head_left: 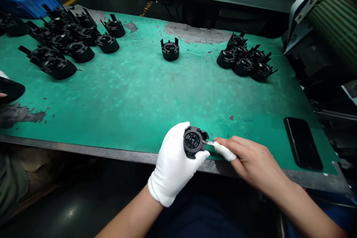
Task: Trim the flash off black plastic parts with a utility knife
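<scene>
My left hand (173,161), in a white glove, is closed around a round black plastic part (192,140) near the table's front edge. The part's face, with ribs and small holes around a centre, is turned up toward me. Bare except for a white covering on the thumb, my right hand (248,158) grips a small knife (208,142) with a thin metal blade. The blade's tip reaches the right side of the part's face; whether it touches is hard to tell. Most of the knife's handle is hidden in the fingers.
One similar black part (170,50) stands alone at mid-table. Groups of them stand at the right (244,66) and left (79,51). A phone (303,143) lies at the right edge. Another person's hand (3,95) shows at far left, near a blue bin (33,3) farther back.
</scene>
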Available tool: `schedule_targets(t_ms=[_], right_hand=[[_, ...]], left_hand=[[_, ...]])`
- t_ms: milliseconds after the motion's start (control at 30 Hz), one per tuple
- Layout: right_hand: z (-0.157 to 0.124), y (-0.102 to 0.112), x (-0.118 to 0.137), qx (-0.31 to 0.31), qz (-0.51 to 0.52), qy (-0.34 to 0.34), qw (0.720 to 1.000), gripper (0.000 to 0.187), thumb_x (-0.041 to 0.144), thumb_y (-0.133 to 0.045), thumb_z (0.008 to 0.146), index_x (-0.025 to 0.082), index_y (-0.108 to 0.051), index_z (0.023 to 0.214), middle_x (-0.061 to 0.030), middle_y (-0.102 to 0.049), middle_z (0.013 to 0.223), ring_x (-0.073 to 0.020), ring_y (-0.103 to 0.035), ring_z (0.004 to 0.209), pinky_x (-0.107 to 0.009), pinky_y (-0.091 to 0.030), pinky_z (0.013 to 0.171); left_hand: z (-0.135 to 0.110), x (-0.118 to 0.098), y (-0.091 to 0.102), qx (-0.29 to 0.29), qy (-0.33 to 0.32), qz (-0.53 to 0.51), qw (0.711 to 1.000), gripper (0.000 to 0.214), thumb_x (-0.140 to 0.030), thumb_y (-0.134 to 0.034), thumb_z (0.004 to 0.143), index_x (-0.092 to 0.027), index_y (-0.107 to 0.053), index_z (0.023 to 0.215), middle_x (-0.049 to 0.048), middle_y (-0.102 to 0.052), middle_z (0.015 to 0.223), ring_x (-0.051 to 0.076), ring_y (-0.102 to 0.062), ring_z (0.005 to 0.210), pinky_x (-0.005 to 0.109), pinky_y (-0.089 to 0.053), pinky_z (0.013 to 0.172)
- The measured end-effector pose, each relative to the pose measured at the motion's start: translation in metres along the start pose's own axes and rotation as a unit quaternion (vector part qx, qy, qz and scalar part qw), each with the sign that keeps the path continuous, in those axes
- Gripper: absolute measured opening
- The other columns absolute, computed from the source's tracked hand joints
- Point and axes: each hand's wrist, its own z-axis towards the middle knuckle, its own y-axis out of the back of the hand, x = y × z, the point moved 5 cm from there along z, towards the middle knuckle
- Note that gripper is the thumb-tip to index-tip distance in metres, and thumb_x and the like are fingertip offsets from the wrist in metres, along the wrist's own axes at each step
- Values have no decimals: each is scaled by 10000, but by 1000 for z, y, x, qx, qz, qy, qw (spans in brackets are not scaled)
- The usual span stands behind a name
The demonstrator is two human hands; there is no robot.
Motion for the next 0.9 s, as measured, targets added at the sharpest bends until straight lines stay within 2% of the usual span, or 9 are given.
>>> schedule_targets(t_ms=[133,267,400,533,733,900], right_hand=[[1,0,3,-48,-27,-23,998,349,274,-464,1024,342,-623,1327,-11,-652,902,-203,-658,837,-328,-441,682],[-3,-2,7,-63,-14,-36,997,346,254,-480,1021,326,-621,1329,-12,-658,910,-197,-664,851,-318,-437,692],[-6,-4,8,-61,9,-28,998,337,274,-464,1034,322,-619,1330,-12,-658,908,-190,-657,838,-312,-438,697],[-2,-3,9,-80,-26,-45,995,331,256,-491,1021,315,-641,1310,-18,-661,894,-203,-663,851,-317,-433,693],[-3,-3,11,-62,21,-35,997,350,240,-482,1018,317,-630,1326,-17,-672,938,-197,-667,870,-311,-468,732],[-3,-3,12,-52,-7,-34,998,337,254,-491,1017,325,-634,1313,-3,-657,890,-194,-663,831,-309,-446,689]], left_hand=[[-5,-11,-4,-63,-16,11,998,552,-289,-782,781,-214,-480,1237,104,-610,1175,291,-625,1122,465,-525,996],[-8,-15,-9,-97,-30,26,994,548,-296,-782,780,-215,-465,1220,109,-589,1174,285,-623,1083,450,-526,962],[-6,-15,-9,-91,-28,15,995,519,-317,-777,791,-219,-470,1198,99,-589,1148,280,-618,1067,446,-518,953],[-4,-15,-9,-84,-12,7,996,499,-322,-781,777,-216,-477,1159,86,-595,1086,284,-616,1031,450,-514,930],[-3,-16,-8,-83,-8,-3,996,439,-343,-766,798,-212,-489,1113,76,-594,1050,268,-613,1010,433,-505,930],[-1,-16,-8,-75,4,-4,997,413,-360,-771,795,-211,-500,1068,67,-593,1012,265,-611,984,428,-504,912]])
